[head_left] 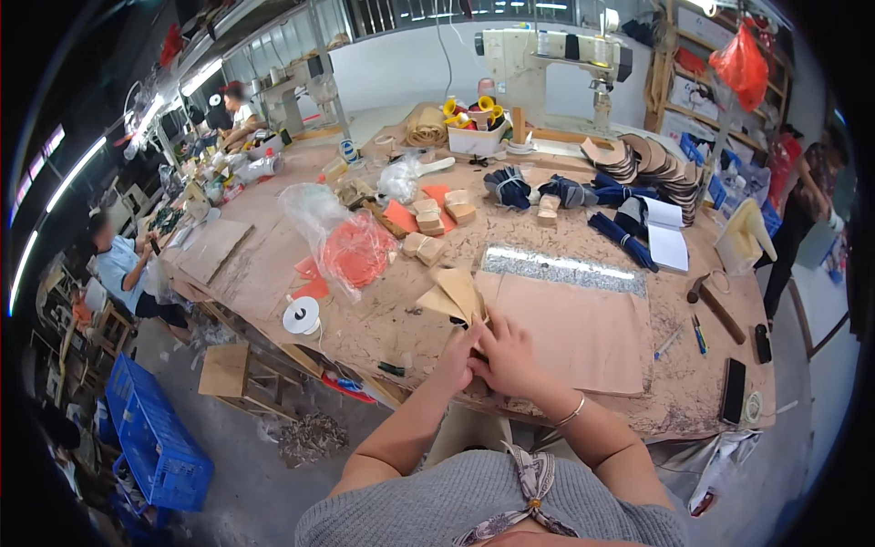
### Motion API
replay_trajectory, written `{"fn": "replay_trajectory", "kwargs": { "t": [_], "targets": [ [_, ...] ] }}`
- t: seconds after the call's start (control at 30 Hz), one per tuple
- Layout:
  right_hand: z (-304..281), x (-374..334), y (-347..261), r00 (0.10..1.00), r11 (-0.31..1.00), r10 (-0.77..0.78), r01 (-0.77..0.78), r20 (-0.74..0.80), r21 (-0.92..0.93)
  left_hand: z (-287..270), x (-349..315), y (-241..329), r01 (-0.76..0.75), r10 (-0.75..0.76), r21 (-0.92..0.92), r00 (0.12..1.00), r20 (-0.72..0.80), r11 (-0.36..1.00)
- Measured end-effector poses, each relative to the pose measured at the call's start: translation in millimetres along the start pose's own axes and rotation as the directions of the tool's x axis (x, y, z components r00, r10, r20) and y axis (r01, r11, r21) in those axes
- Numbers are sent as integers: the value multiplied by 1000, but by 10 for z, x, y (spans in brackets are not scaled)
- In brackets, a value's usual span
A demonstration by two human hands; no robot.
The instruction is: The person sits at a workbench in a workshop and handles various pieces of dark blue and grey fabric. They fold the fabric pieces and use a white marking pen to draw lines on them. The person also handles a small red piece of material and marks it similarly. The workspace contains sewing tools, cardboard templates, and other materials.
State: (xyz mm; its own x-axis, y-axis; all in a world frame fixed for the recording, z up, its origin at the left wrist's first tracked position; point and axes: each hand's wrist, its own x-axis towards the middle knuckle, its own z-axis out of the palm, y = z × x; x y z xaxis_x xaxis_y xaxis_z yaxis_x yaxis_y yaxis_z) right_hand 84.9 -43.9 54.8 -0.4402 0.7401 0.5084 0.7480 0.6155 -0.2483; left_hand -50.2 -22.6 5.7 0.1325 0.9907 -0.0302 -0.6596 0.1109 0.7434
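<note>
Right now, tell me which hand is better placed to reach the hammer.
Likely the right hand: the hammer lies to its right, and the left hand is farther away. Both hands are together at the tan pieces.

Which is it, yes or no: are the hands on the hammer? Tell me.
No, the hammer lies at the table's right side, while the left hand and right hand meet at the tan pieces.
</note>
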Motion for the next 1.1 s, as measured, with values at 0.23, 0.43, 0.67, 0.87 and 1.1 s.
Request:
{"fn": "replay_trajectory", "kwargs": {
  "t": [0.23,0.43,0.67,0.87,1.1],
  "targets": [
    [171,316,447,963,607,16,-224,270,762,4,-5,166,-71,72,154,997,-1,986],
    [416,581,735,877,226,320,-439,360,869,17,167,339,36,-35,106,999,-11,994],
    [587,522,1273,857,217,459,-366,236,905,-332,1303,394,54,-18,282,992,-126,958],
    [651,573,1363,974,953,212,-223,72,206,-150,3357,1258,-90,100,61,979,-179,994],
    [634,568,1397,972,925,226,-237,69,298,-58,4603,873,-59,426,847,881,-204,528]
  ]
}}
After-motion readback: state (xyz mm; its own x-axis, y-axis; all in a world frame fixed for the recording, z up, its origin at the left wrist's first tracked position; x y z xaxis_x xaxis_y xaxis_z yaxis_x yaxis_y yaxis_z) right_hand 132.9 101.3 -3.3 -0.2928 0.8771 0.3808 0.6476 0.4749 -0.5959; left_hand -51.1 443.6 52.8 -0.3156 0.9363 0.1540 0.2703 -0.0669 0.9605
